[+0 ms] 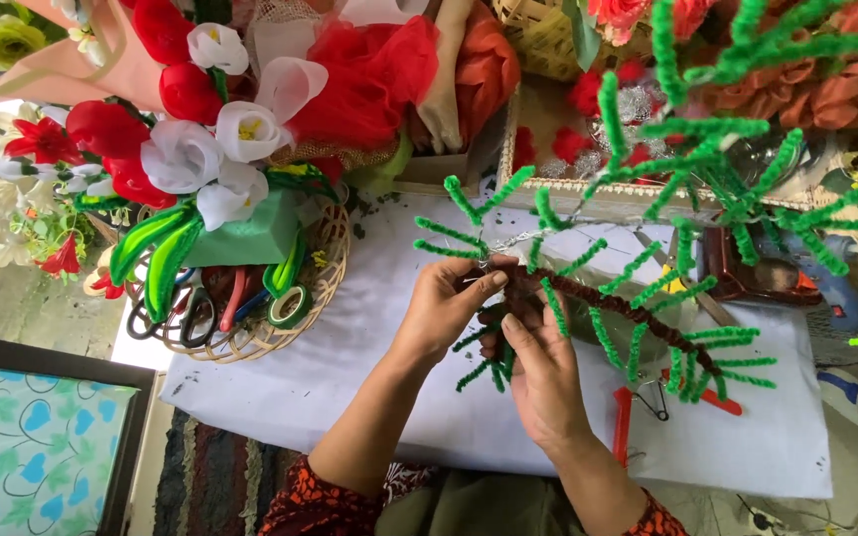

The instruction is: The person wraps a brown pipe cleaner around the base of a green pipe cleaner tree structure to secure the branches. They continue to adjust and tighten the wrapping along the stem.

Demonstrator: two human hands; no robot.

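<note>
On the white-papered table (350, 328) at mid-frame, we pinch the brown pipe-cleaner branch (598, 303) with our left hand (446, 308) while our right hand (540, 372) grips its lower stem, steadying its green twigs; basket (320, 288) upper left.

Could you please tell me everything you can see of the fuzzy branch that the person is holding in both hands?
The branch looks made of fuzzy craft wire: a dark brown stem with short bright green twigs sticking out on both sides. It lies slanted over the white sheet, from the hands down to the right, where its green tip ends near a red-handled tool. The left hand pinches its upper end; the right hand holds it from below, among green tufts.
</note>
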